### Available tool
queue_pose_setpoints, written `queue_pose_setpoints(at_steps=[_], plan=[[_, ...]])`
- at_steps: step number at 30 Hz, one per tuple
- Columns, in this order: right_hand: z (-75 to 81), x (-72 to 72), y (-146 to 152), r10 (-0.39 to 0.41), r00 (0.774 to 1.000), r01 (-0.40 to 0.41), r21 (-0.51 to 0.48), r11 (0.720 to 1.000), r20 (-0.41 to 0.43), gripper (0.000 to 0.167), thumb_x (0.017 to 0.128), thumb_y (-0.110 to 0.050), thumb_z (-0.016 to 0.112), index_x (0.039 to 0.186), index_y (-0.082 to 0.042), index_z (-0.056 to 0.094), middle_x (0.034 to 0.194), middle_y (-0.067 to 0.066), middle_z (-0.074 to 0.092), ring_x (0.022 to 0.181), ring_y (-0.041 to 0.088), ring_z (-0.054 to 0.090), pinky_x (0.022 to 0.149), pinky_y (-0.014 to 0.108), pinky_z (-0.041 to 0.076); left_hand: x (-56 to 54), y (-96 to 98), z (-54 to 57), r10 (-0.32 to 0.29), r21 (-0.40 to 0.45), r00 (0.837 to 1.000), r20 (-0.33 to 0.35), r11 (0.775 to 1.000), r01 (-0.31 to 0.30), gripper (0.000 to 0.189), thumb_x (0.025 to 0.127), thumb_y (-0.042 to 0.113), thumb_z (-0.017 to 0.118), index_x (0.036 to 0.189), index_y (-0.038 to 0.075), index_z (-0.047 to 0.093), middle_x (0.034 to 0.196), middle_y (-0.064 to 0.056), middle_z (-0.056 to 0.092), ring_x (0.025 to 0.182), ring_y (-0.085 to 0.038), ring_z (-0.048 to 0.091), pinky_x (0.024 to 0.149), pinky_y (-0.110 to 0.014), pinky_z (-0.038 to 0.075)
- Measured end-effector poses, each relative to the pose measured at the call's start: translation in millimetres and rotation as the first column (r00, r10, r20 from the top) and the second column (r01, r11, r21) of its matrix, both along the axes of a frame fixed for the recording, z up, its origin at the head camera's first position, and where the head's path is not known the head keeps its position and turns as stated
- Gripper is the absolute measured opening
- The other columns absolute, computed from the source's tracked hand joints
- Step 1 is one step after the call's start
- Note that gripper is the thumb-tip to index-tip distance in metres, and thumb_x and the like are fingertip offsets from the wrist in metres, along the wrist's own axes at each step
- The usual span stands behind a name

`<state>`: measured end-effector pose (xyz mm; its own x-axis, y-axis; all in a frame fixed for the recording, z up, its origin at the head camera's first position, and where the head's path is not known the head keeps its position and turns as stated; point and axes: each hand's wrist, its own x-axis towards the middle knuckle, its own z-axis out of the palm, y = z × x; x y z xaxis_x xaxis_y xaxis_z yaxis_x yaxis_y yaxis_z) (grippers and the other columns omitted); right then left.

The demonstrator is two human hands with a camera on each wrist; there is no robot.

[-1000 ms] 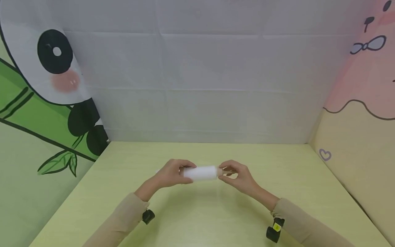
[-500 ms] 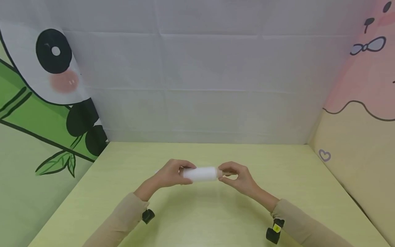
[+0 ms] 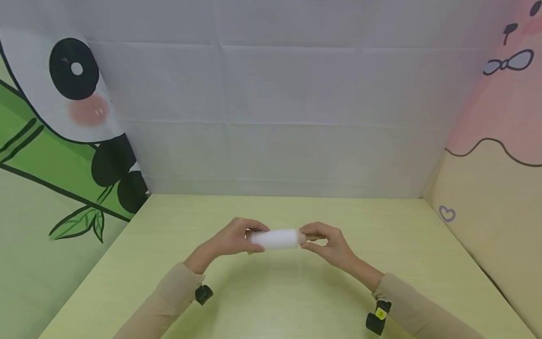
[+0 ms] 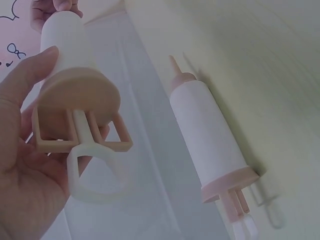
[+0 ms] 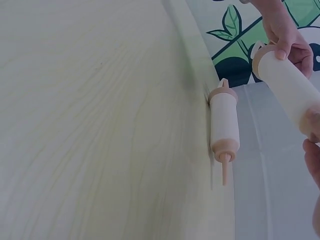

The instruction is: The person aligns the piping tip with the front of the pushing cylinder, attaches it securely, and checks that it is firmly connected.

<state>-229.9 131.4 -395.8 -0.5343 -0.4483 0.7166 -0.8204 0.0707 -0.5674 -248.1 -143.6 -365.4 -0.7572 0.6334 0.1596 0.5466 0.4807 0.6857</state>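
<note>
A white-barrelled icing syringe (image 3: 277,239) is held level above the table between both hands. My left hand (image 3: 235,237) grips the barrel near its peach flange (image 4: 82,92), thumb on one side and fingers round the other. Beyond the flange, the white plunger ring (image 4: 75,185) sticks out in the left wrist view. My right hand (image 3: 332,242) pinches the peach nozzle end, and the nozzle points into that hand. A second, matching syringe (image 4: 210,127) lies on the table in both wrist views; from the head it is hidden behind the hands and the held one.
The pale yellow table (image 3: 279,301) meets a creased white backdrop (image 3: 279,94) at its far edge. Cartoon-printed panels stand at the left (image 3: 25,263) and right (image 3: 499,212). A black camera sits on each wrist, below beige sleeves.
</note>
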Motion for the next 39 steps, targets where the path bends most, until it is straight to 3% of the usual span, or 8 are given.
queue_pose_setpoints(at_steps=[4, 11, 19, 27, 35, 39], plan=[[-0.5, 1.0, 1, 0.001, 1.0, -0.001, 0.001, 1.0, -0.009, 0.034, 0.065, 0.016, 0.07, 0.097, 0.01, 0.061, 0.096, 0.023, 0.06, 0.082, 0.025, 0.063, 0.064, 0.04, 0.054, -0.9, -0.6, 2.1, -0.019, -0.009, 1.0, 0.008, 1.0, 0.02, 0.035, 0.076, 0.014, 0.073, 0.108, 0.005, 0.064, 0.106, -0.007, 0.064, 0.089, -0.016, 0.058, 0.072, -0.025, 0.049], [-0.8, 2.5, 1, 0.014, 1.0, -0.013, 0.01, 1.0, -0.024, 0.034, 0.064, 0.016, 0.071, 0.096, 0.009, 0.062, 0.095, 0.023, 0.061, 0.08, 0.025, 0.064, 0.062, 0.037, 0.054, -2.8, -2.7, 3.0, -0.033, 0.025, 0.994, 0.108, 0.999, 0.03, 0.037, 0.075, 0.014, 0.074, 0.109, 0.002, 0.065, 0.106, -0.01, 0.064, 0.089, -0.018, 0.058, 0.068, -0.026, 0.051], [-0.7, 4.2, 2, 0.048, 0.997, -0.048, 0.01, 0.999, -0.066, 0.035, 0.062, 0.017, 0.072, 0.095, 0.011, 0.062, 0.093, 0.024, 0.06, 0.076, 0.026, 0.064, 0.06, 0.03, 0.054, -6.2, -5.7, 1.2, -0.072, 0.032, 0.986, 0.153, 0.997, 0.068, 0.038, 0.075, 0.013, 0.074, 0.109, 0.001, 0.064, 0.107, -0.012, 0.063, 0.089, -0.018, 0.059, 0.072, -0.025, 0.05], [2.2, 5.0, 1, 0.079, 0.992, -0.079, 0.008, 0.997, -0.094, 0.036, 0.059, 0.02, 0.072, 0.093, 0.011, 0.061, 0.092, 0.026, 0.06, 0.076, 0.03, 0.065, 0.06, 0.04, 0.054, -6.5, -5.0, 2.2, -0.077, 0.031, 0.972, 0.222, 0.997, 0.072, 0.036, 0.075, 0.014, 0.073, 0.109, 0.004, 0.065, 0.104, -0.009, 0.064, 0.084, -0.016, 0.059, 0.063, -0.028, 0.052], [2.7, 4.6, 1, 0.055, 0.991, -0.054, 0.014, 0.998, -0.124, 0.039, 0.059, 0.02, 0.072, 0.095, 0.012, 0.06, 0.092, 0.025, 0.06, 0.078, 0.028, 0.065, 0.062, 0.04, 0.054, -2.0, -1.1, 2.5, -0.038, 0.045, 0.983, 0.181, 0.999, 0.03, 0.037, 0.074, 0.01, 0.074, 0.109, 0.001, 0.065, 0.107, -0.012, 0.064, 0.087, -0.017, 0.057, 0.067, -0.025, 0.051], [2.9, 4.5, 2, 0.023, 0.995, -0.02, 0.031, 0.999, -0.099, 0.037, 0.062, 0.017, 0.072, 0.096, 0.01, 0.061, 0.092, 0.022, 0.062, 0.079, 0.028, 0.064, 0.063, 0.039, 0.054, 6.7, 3.3, 9.5, -0.015, 0.047, 0.992, 0.129, 0.999, 0.009, 0.036, 0.074, 0.005, 0.073, 0.108, -0.002, 0.064, 0.107, -0.016, 0.063, 0.086, -0.018, 0.057, 0.064, -0.025, 0.051]])
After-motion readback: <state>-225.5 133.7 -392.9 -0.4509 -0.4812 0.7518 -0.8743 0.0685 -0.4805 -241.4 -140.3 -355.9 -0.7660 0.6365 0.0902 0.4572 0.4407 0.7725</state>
